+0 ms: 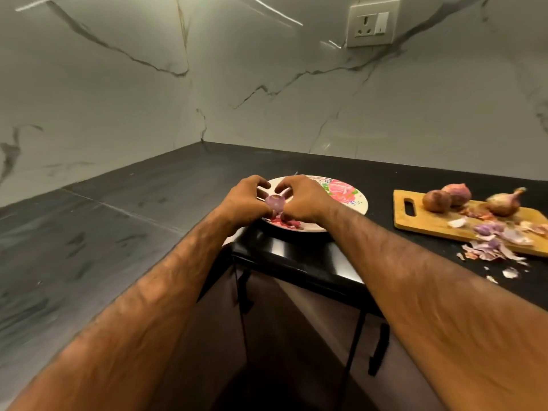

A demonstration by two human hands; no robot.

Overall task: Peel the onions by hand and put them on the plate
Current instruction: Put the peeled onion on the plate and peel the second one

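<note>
Purple and glossy, one purple onion (275, 203) sits between the person's two hands, raised just over the near part of a single plate (357, 200). The left hand (244, 201) grips the onion from its left with curled fingers, thumb arched over the top. The right hand (299, 200) grips it from the other side, its fingers also curled in and its thumb bent toward the onion's crown. A pale strip hangs from the onion's underside toward the plate. Whether the pink bits below it are skin or part of the plate's pattern cannot be told.

The plate is round and cream, with a pink and green flower print showing just beyond the right hand. It lies on a black countertop (118, 221).

Well to the right of the right hand lies one wooden cutting board (415, 223) with a handle slot. Three unpeeled onions (436, 200) rest on it: two touching each other at the end nearer the hands, and a third apart, farther right, with a dry stalk. Peel scraps (498, 246) in purple and white are heaped on the board's near edge and spill onto the counter.

Beyond the hands stands a white marble wall (267, 84) with grey veins, carrying one socket plate (372, 22) above and to the right.
</note>
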